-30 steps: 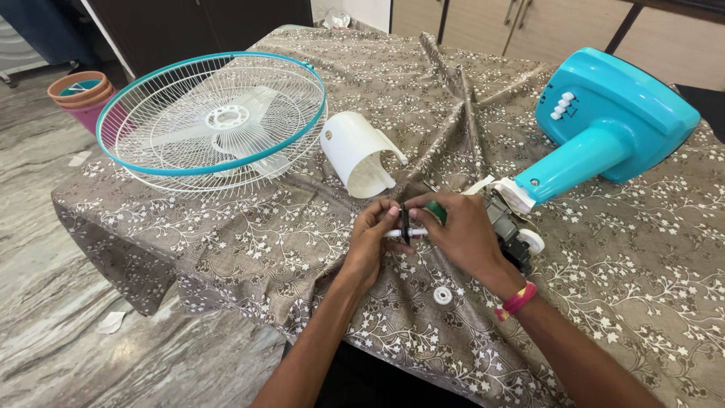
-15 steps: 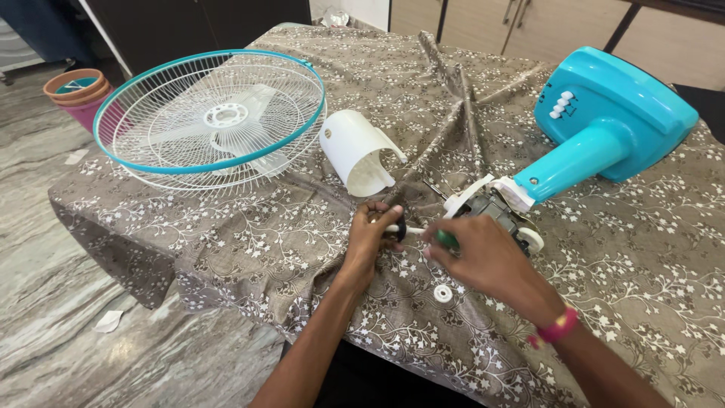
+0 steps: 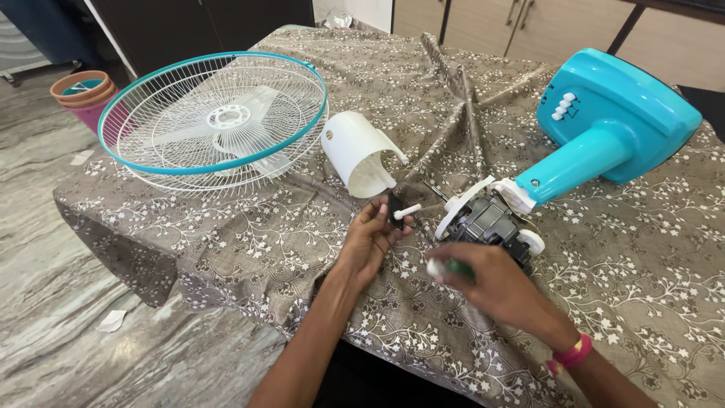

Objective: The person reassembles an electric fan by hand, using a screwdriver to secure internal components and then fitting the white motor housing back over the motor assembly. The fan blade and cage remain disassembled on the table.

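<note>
Holding a small black part with a white pin [image 3: 399, 211] in my left hand [image 3: 370, 240], green screwdriver [image 3: 455, 267] gripped in my right hand [image 3: 491, 285] — fan motor [image 3: 487, 221] dismantling midway, I judge; next calls for steady alignment.

Table under a brown floral cloth, strewn with fan parts

On the rumpled tablecloth [image 3: 604, 249] lie a white wire fan guard with a teal rim [image 3: 214, 121], a white curved motor cover [image 3: 358, 153], the teal fan base [image 3: 615, 113] tipped on its side, and the bare motor [image 3: 487, 221] at its neck.
</note>
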